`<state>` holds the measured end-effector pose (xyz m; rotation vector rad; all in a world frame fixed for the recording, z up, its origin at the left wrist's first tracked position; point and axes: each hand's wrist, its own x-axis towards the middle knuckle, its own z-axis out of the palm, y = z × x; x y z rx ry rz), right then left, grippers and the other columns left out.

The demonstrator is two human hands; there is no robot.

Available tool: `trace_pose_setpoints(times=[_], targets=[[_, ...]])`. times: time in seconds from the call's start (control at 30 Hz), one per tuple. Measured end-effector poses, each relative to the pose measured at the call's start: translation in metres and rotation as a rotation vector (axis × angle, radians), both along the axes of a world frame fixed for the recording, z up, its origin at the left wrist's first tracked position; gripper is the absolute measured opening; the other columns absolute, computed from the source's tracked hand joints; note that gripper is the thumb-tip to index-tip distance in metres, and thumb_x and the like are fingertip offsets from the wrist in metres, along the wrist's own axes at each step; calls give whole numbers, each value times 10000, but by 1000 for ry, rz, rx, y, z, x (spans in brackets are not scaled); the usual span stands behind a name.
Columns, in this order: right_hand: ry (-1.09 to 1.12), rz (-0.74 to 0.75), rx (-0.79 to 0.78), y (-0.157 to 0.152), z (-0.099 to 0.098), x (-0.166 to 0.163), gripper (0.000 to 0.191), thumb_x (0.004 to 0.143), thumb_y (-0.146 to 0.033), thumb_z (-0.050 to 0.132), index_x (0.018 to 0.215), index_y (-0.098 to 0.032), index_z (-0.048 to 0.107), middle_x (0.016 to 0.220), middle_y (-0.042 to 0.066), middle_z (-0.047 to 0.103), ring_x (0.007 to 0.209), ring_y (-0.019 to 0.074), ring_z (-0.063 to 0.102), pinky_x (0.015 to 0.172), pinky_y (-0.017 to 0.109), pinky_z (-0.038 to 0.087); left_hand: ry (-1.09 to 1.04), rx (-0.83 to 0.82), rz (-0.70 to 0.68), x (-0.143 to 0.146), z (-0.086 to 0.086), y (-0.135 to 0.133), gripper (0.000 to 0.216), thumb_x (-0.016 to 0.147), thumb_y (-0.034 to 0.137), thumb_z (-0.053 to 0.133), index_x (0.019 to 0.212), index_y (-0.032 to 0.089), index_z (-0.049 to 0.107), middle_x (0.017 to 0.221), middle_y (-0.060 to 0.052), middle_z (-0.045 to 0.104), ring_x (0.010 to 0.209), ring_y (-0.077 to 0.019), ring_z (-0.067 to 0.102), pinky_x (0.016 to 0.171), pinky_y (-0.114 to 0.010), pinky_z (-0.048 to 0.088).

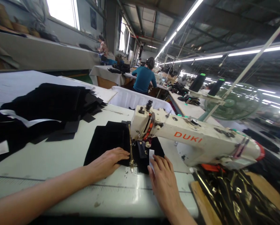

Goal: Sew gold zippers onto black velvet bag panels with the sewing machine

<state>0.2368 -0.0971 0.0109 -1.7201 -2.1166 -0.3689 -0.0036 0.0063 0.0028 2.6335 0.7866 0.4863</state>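
A black fabric piece (107, 140) lies on the sewing machine's bed, partly under the needle area. My left hand (113, 159) rests flat on its near left part, fingers stretched toward a gold-toothed zipper (130, 145). The zipper runs along the fabric, its metal end toward me. My right hand (162, 172) is on the right part of the fabric, with a narrow white strip (151, 156) between thumb and fingers. Between the hands, under the machine head (142, 123), a small dark tab (142, 150) with metal bits lies on the fabric. The white sewing machine (189, 136) reaches in from the right.
Stacked black fabric pieces (48, 103) cover the left of the table. Black zippers with gold teeth (233, 190) are heaped at the lower right. Behind the machine stand a white bin (140, 98), thread cones (216, 87) and a green fan (233, 103). A person (144, 78) sits farther back.
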Motion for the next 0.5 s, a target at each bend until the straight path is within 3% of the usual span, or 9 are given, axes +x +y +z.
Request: trace_pose_setpoints(times=[0.1,0.2,0.33,0.5], targets=[[79,117,-44,11,2,-11,341,975,-183,481,1291,-157,606,1333,109,628,1228,261,583,1102,488,430,-8,-1,23,-1,-2,-4,596,735,-29,452,1212,234,695,1315,-9,659,1249,-182,572,1110,-375,434],[134,203,-74,16,-15,-19,353,992,-184,459,1322,-168,583,1362,79,618,1279,240,553,1117,476,423,-4,12,34,-4,-5,-11,621,730,-48,455,1239,226,683,1343,-33,643,1260,-210,570,1096,-403,452],[195,182,10,10,-35,-20,329,995,-160,449,1286,-151,603,1348,83,629,1290,235,540,1141,479,391,-26,113,-20,-8,-7,-20,544,847,-22,456,1304,214,634,1351,-63,632,1243,-214,582,1059,-376,489],[222,174,-2,4,-28,-17,367,958,-117,479,1302,-175,593,1273,84,657,1219,243,570,1086,496,451,-10,233,-81,-6,-15,-24,494,894,-29,444,1323,170,588,1282,-97,657,1197,-235,598,1059,-421,488]])
